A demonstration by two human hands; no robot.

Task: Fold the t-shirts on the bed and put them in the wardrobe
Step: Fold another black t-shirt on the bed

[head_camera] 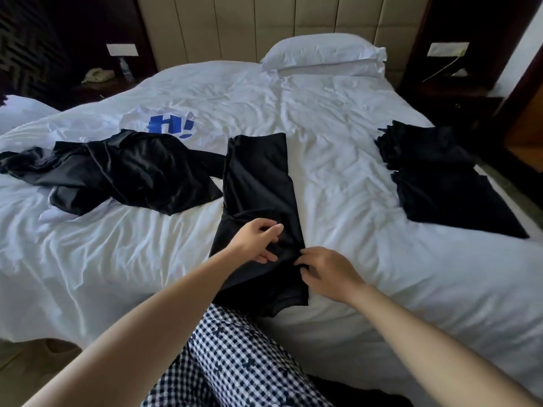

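A black t-shirt (258, 183) lies on the white bed (338, 160), folded into a long narrow strip that runs away from me. My left hand (258, 239) rests on its near part with fingers spread and relaxed. At the strip's right edge, my right hand (326, 273) pinches the cloth with its fingertips. A crumpled heap of black t-shirts (123, 171) lies to the left, partly over a white t-shirt with a blue print (170, 124). A stack of folded black t-shirts (440, 177) sits near the bed's right edge.
A white pillow (323, 54) lies at the padded headboard (264, 24). Dark nightstands flank the bed; the left one (100, 83) carries a telephone and a bottle. My checked trousers (235, 362) press against the bed's near edge. No wardrobe is in sight.
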